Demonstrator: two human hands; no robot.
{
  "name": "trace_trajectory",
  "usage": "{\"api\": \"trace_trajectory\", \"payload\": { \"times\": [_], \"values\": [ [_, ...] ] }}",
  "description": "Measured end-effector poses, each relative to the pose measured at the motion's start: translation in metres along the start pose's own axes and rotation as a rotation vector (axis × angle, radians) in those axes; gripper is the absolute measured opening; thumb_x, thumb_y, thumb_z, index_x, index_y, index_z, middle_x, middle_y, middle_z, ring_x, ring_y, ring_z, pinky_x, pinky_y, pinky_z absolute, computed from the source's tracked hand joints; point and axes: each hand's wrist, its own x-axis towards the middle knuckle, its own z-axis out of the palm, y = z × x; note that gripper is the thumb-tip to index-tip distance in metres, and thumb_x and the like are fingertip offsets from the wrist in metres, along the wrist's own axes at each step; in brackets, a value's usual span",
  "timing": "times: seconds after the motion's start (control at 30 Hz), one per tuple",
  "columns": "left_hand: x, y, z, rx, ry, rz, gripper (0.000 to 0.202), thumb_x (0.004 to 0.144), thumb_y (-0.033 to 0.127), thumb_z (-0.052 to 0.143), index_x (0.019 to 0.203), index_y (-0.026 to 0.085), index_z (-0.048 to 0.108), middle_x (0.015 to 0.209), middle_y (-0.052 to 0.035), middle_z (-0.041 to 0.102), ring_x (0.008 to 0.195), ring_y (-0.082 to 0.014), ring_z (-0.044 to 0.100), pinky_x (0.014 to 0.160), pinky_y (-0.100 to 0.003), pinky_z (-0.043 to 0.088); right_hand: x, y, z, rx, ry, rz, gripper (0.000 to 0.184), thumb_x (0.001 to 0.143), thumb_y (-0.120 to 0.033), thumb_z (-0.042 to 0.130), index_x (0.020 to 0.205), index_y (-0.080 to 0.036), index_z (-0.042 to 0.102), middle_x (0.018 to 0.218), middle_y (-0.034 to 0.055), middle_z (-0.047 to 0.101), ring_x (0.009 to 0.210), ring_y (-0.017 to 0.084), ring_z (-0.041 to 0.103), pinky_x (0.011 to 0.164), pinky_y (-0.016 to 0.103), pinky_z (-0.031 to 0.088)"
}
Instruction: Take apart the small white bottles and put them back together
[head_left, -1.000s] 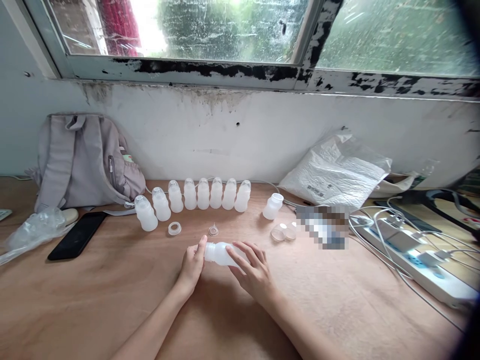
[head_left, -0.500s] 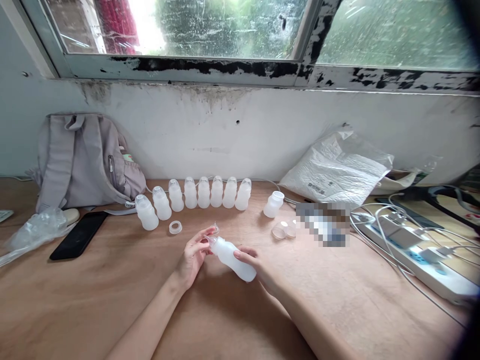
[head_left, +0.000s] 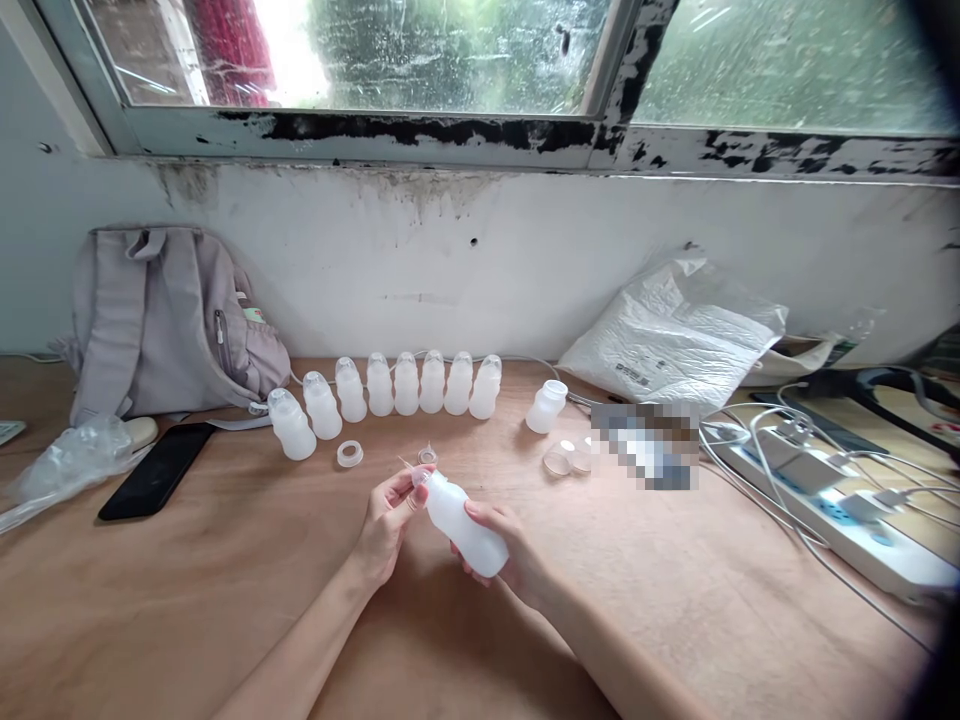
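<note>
Two bare hands share one white bottle [head_left: 469, 530], tilted, just below the centre of the frame. The right hand [head_left: 517, 553] grasps its body; the left hand [head_left: 388, 520] pinches a clear piece [head_left: 420, 476] at its mouth. Step in hand: apparently fitting this piece. The next move would call for a steady right grasp and even left-finger pressure. Left of centre lies a loose ring [head_left: 349, 463].

Left grip [head_left: 385, 522] pinched, right grip [head_left: 517, 560] curled
</note>
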Motion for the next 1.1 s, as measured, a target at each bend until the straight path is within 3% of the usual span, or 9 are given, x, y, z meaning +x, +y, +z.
{"api": "trace_trajectory", "payload": {
  "times": [0.17, 0.27, 0.37, 0.5, 0.63, 0.77, 0.87, 0.97, 1.1],
  "values": [
    [-0.005, -0.002, 0.007, -0.138, 0.014, -0.111, 0.052, 0.067, 0.046, 0.061, 0.110, 0.018, 0.054, 0.106, -0.0116, 0.059, 0.097, -0.0241, 0.055, 0.082, -0.034, 0.042, -0.001, 0.003, 0.014, -0.341, 0.195, -0.268, 0.038, 0.062, -0.041, 0.065, 0.090, -0.018, 0.053, 0.079, 0.0023, 0.056, 0.066, 0.014, 0.051, 0.053, 0.023, 0.041],
    [-0.008, -0.008, 0.012, -0.136, 0.096, -0.205, 0.053, 0.065, 0.050, 0.060, 0.105, 0.016, 0.056, 0.102, -0.0139, 0.061, 0.090, -0.0260, 0.059, 0.076, -0.037, 0.046, -0.003, 0.008, 0.023, -0.492, 0.201, -0.350, 0.035, 0.058, -0.028, 0.067, 0.089, -0.021, 0.050, 0.079, -0.0005, 0.055, 0.066, 0.013, 0.050, 0.056, 0.024, 0.041],
    [-0.010, -0.012, 0.016, -0.112, 0.218, -0.177, 0.034, 0.060, 0.039, 0.066, 0.081, 0.013, 0.062, 0.092, -0.0117, 0.065, 0.085, -0.0254, 0.060, 0.071, -0.034, 0.048, -0.004, 0.010, 0.028, -0.353, 0.122, -0.233, 0.025, 0.063, -0.024, 0.061, 0.083, -0.021, 0.047, 0.073, -0.0026, 0.053, 0.058, 0.011, 0.049, 0.048, 0.021, 0.039],
    [-0.011, -0.012, 0.017, -0.134, 0.261, -0.126, 0.019, 0.057, 0.031, 0.066, 0.064, 0.014, 0.058, 0.079, -0.0079, 0.066, 0.092, -0.0272, 0.057, 0.065, -0.031, 0.049, -0.002, 0.014, 0.028, -0.074, -0.001, -0.047, 0.033, 0.060, -0.026, 0.063, 0.087, -0.020, 0.044, 0.072, -0.0031, 0.052, 0.049, 0.008, 0.047, 0.039, 0.019, 0.035],
    [-0.011, -0.010, 0.016, -0.127, 0.226, -0.124, 0.020, 0.060, 0.031, 0.064, 0.068, 0.014, 0.057, 0.085, -0.0094, 0.064, 0.090, -0.0256, 0.057, 0.057, -0.026, 0.047, 0.002, 0.019, 0.022, 0.093, -0.136, 0.033, 0.041, 0.063, -0.027, 0.061, 0.098, -0.018, 0.041, 0.068, -0.0021, 0.054, 0.045, 0.009, 0.049, 0.035, 0.017, 0.032],
    [-0.010, -0.008, 0.017, -0.097, 0.043, -0.187, 0.038, 0.068, 0.044, 0.058, 0.094, 0.017, 0.056, 0.084, -0.0065, 0.062, 0.054, -0.0142, 0.057, 0.042, -0.023, 0.041, 0.005, 0.016, 0.021, 0.186, -0.115, -0.050, 0.034, 0.074, -0.039, 0.053, 0.099, -0.019, 0.043, 0.076, 0.0017, 0.055, 0.055, 0.012, 0.054, 0.043, 0.021, 0.039],
    [-0.011, -0.006, 0.020, -0.040, -0.070, -0.216, 0.043, 0.071, 0.047, 0.055, 0.100, 0.015, 0.054, 0.076, -0.0053, 0.060, 0.050, -0.0128, 0.054, 0.043, -0.023, 0.039, 0.009, 0.012, 0.017, 0.107, -0.023, -0.148, 0.038, 0.084, -0.049, 0.032, 0.098, -0.017, 0.049, 0.075, 0.0031, 0.054, 0.060, 0.013, 0.053, 0.053, 0.026, 0.043],
    [-0.012, -0.005, 0.021, 0.013, -0.049, -0.151, 0.033, 0.074, 0.042, 0.055, 0.093, 0.015, 0.056, 0.079, -0.0051, 0.059, 0.069, -0.0151, 0.056, 0.059, -0.023, 0.041, 0.014, 0.007, -0.005, -0.272, 0.179, -0.260, 0.046, 0.085, -0.050, 0.027, 0.086, -0.015, 0.057, 0.065, 0.0030, 0.052, 0.055, 0.013, 0.049, 0.052, 0.026, 0.042],
    [-0.012, -0.005, 0.017, 0.066, 0.005, -0.134, 0.031, 0.073, 0.042, 0.055, 0.090, 0.016, 0.056, 0.083, -0.0038, 0.057, 0.075, -0.0148, 0.054, 0.063, -0.022, 0.039, 0.016, -0.006, -0.059, -0.816, 0.767, -0.512, 0.033, 0.078, -0.044, 0.045, 0.088, -0.016, 0.058, 0.087, 0.0079, 0.055, 0.055, 0.013, 0.049, 0.059, 0.030, 0.043]
  ]
}}
